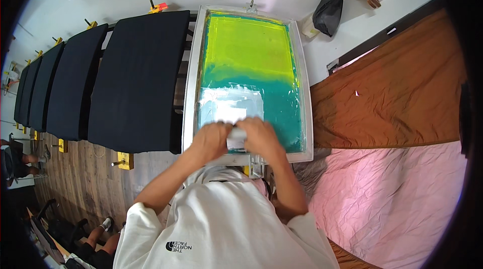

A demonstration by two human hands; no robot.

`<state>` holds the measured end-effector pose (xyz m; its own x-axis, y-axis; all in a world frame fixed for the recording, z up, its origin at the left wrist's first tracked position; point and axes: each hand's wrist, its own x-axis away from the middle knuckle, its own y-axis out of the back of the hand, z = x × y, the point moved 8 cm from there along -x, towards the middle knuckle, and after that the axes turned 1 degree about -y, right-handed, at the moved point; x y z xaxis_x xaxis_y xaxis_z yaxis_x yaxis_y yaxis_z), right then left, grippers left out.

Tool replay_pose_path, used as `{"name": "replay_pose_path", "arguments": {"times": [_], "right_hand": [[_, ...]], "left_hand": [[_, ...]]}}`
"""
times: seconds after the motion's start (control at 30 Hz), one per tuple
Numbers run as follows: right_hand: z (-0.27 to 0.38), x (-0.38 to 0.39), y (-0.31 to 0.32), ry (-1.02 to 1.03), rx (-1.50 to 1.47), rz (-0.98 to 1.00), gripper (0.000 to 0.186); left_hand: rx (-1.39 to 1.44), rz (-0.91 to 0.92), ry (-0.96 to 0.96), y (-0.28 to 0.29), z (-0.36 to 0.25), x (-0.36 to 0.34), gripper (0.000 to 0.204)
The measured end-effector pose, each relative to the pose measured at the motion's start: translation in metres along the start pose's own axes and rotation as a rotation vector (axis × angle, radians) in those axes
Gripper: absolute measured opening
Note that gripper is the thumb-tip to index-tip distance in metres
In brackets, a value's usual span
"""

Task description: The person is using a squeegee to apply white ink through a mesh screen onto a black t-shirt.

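Observation:
A screen printing frame [305,78] with a pale metal rim lies in front of me. Its mesh is yellow-green [251,42] at the far part and teal [282,113] toward me. White ink [229,102] is spread over the near left part of the mesh. Both my hands are closed around the pale handle of a squeegee [235,134] near the frame's front edge, my left hand [212,140] on its left and my right hand [258,136] on its right. My hands are slightly blurred, and the squeegee's blade is mostly hidden.
Black fabric-covered boards [141,78] stand in a row to the left, with yellow clamps [124,161] at their ends. Metal brackets [256,167] sit at the frame's ends. Brown cloth [392,83] and pink cloth [387,198] spread on the right. Other people's legs [100,236] show at lower left.

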<state>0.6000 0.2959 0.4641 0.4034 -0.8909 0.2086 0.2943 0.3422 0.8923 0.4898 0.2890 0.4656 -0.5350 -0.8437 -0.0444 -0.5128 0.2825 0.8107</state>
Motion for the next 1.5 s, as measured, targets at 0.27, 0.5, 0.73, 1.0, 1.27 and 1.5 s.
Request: {"name": "replay_pose_path", "arguments": {"times": [0.27,0.5,0.73,1.0,1.27,1.5], "right_hand": [[-0.026,-0.056,0.0,0.039,-0.062,-0.143,0.042],[0.018,0.052,-0.022,0.055,-0.154,-0.192,0.044],[0.003,-0.002,0.006,0.005,0.004,0.023,0.047],[-0.034,-0.082,0.013,0.008,-0.109,-0.045,0.033],[-0.036,-0.081,0.004,-0.106,-0.09,-0.049,0.042],[-0.016,-0.018,-0.015,-0.03,-0.089,-0.221,0.047]], "left_hand": [[0.008,-0.166,-0.009,-0.001,0.041,-0.039,0.038],[-0.071,-0.027,-0.066,-0.034,-0.013,0.053,0.051],[-0.004,-0.043,0.018,0.006,0.0,0.0,0.024],[-0.047,-0.021,0.118,0.002,0.055,-0.067,0.036],[-0.126,-0.026,0.077,-0.005,0.059,-0.069,0.042],[-0.054,-0.164,-0.019,-0.022,0.028,-0.009,0.037]]}}
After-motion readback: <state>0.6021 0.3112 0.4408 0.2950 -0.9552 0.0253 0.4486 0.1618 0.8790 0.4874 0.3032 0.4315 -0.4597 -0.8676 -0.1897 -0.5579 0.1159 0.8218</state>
